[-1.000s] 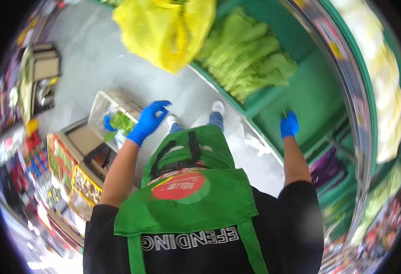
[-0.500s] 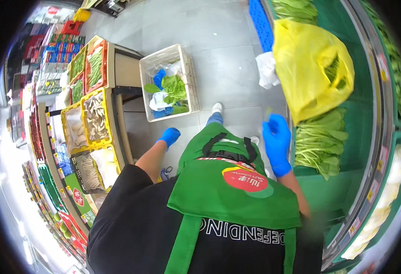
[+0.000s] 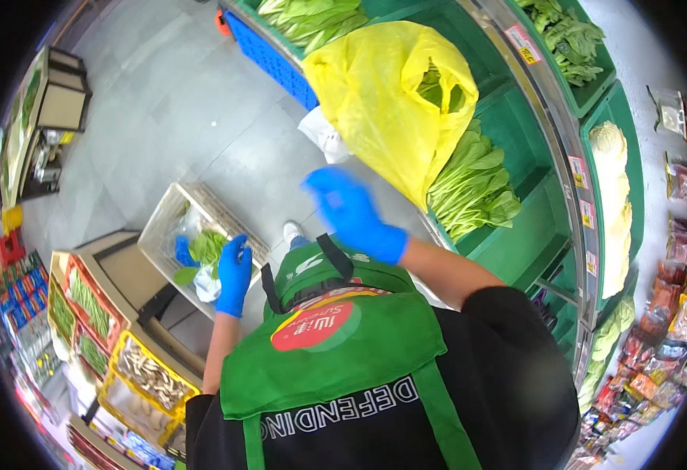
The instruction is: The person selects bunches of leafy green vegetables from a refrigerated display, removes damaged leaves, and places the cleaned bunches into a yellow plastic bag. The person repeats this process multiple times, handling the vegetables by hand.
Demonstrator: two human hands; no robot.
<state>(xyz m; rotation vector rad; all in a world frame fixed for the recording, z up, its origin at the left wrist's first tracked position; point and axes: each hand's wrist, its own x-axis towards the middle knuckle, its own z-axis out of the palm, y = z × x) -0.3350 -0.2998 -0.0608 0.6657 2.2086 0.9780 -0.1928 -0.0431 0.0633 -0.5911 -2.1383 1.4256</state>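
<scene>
My left hand (image 3: 235, 274), in a blue glove, is over the near right side of a white plastic crate (image 3: 162, 258). Its fingers point up, slightly apart, and I see nothing in them. Inside the crate lie loose green leaves (image 3: 207, 247) and crumpled white and blue plastic. My right hand (image 3: 355, 215), gloved in blue too, hangs in front of my green apron (image 3: 343, 333), left of a yellow plastic bag (image 3: 386, 94). Its fingers are smeared by motion. Through the bag's handle opening leafy greens (image 3: 441, 86) show. The bag rests on the green display bins.
Bunched leafy greens (image 3: 476, 188) fill a green bin (image 3: 515, 235) on the right, with pale cabbages (image 3: 611, 204) beyond the rail. A blue crate (image 3: 271, 63) and a white bag (image 3: 324, 135) edge the aisle. Yellow baskets of mushrooms (image 3: 149, 374) stand at lower left.
My view has turned right, so the crate and bag sit further left. My left hand has come up in front of the crate; my right hand has swung inward, away from the bins.
</scene>
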